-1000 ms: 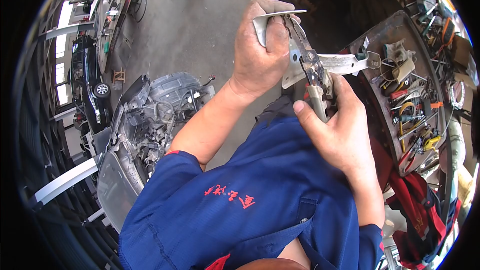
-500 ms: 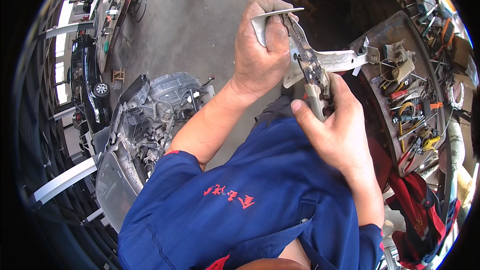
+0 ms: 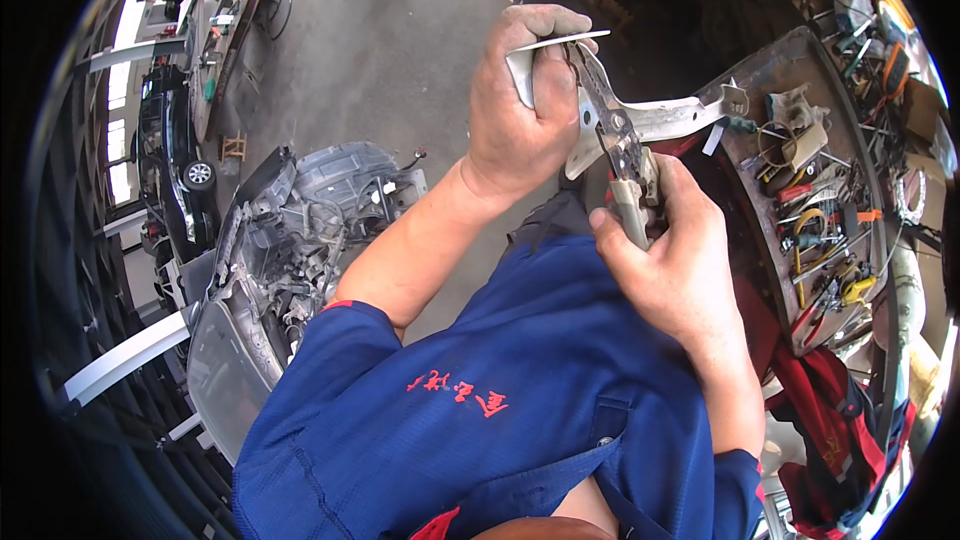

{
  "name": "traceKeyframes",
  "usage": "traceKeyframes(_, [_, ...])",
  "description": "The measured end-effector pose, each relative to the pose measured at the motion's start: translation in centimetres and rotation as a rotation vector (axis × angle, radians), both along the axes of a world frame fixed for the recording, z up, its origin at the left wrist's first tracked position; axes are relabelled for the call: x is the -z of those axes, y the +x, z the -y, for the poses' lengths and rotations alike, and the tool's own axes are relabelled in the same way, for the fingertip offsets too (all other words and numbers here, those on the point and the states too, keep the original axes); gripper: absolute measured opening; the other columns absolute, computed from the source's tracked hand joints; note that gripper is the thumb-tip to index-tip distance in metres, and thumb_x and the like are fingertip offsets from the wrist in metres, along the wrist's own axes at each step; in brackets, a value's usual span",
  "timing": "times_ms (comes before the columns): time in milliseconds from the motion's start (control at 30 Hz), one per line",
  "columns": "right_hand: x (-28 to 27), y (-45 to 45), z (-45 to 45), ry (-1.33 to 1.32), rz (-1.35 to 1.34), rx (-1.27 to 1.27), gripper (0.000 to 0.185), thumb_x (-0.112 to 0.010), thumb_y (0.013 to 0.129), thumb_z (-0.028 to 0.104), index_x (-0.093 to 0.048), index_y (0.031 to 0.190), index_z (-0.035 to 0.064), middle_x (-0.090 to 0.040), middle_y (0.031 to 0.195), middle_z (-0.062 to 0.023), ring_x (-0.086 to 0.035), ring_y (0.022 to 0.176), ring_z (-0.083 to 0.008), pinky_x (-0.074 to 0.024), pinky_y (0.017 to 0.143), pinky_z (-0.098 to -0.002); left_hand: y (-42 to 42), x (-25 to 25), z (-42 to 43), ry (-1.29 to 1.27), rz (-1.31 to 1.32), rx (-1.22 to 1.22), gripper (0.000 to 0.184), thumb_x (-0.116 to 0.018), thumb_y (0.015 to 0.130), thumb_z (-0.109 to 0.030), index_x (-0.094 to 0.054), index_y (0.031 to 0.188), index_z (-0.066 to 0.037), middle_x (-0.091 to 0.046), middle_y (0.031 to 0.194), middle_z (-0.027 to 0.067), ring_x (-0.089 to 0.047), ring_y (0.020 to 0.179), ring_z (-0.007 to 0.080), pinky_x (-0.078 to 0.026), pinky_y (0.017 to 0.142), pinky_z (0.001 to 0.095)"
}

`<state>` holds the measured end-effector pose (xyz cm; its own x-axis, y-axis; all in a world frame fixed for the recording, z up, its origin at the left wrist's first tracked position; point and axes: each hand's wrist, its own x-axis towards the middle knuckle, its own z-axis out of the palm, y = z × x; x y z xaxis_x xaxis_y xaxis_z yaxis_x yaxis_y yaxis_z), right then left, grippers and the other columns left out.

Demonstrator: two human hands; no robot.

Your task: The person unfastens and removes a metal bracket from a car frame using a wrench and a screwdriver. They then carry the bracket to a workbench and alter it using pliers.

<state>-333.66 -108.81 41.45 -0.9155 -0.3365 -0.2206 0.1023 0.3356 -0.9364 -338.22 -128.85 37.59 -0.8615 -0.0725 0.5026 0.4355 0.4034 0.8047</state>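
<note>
A bent, pale metal bracket [image 3: 660, 118] is held up in front of my body, its far arm reaching right toward the tool tray. My left hand [image 3: 525, 100] is closed around its left end, the thumb pressed by a thin flat flange. In my right hand [image 3: 680, 250] is a plier-like tool with grey handle grips [image 3: 628, 210], fingers and thumb wrapped round them. The tool's dark metal head [image 3: 620, 135] lies against the bracket near my left fingers. Exactly where its jaws touch is hard to make out.
On the right, a metal tray [image 3: 745, 165] carries pliers, screwdrivers and other hand tools. A red and dark garment [image 3: 835, 420] hangs below it. At left lies a stripped car front section [image 3: 300, 230], with a dark car [image 3: 170, 160] beyond on the concrete floor [image 3: 390, 60].
My left hand has come down slightly, and the bracket's far right end has tipped a little upward. Both hands keep their grips.
</note>
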Motion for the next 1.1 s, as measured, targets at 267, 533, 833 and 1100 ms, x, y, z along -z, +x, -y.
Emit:
traceKeyframes(267, [0.7,-0.2,-0.3,0.022,-0.018,-0.014,0.033,-0.077,0.080,0.012,-0.064,0.106,-0.0040,-0.068,0.085,-0.0222,-0.070,0.076,-0.0368,-0.0559,0.073,-0.0426,0.1,0.7,0.4,-0.040,-0.070,0.004,0.020,-0.045,0.110,-0.009,-0.058,0.121,0.002,-0.068,0.110,0.0130,-0.070,0.098,0.0177,-0.057,0.084,0.0305])
traceKeyframes(533, [1.9,-0.2,-0.5,-0.044,-0.053,-0.032,0.037,-0.075,0.080,0.009,-0.065,0.112,-0.0041,-0.070,0.088,-0.0209,-0.072,0.079,-0.0332,-0.0572,0.078,-0.0392,0.5,0.3,0.1,-0.052,-0.090,-0.010,0.029,-0.045,0.102,0.002,-0.057,0.129,0.004,-0.071,0.108,0.0142,-0.068,0.088,0.0158,-0.057,0.079,0.0291])
traceKeyframes(833, [1.8,0.2,-0.8,-0.046,-0.011,-0.037,0.039,-0.077,0.079,0.009,-0.065,0.114,-0.0012,-0.069,0.088,-0.0127,-0.064,0.075,-0.0188,-0.0553,0.076,-0.0330,0.4,-0.7,-0.3,-0.080,-0.145,0.012,0.042,-0.051,0.091,0.015,-0.058,0.131,0.006,-0.073,0.106,0.0160,-0.075,0.092,0.0205,-0.061,0.080,0.0306])
traceKeyframes(1100, [2.4,0.6,-1.0,-0.061,0.000,-0.027,0.040,-0.078,0.080,0.011,-0.066,0.117,-0.0011,-0.068,0.090,-0.0096,-0.064,0.081,-0.0160,-0.0553,0.079,-0.0321,0.8,-2.1,0.2,-0.164,-0.014,0.015,0.043,-0.056,0.086,0.011,-0.065,0.127,0.001,-0.075,0.111,0.0144,-0.077,0.097,0.0221,-0.062,0.084,0.0329])
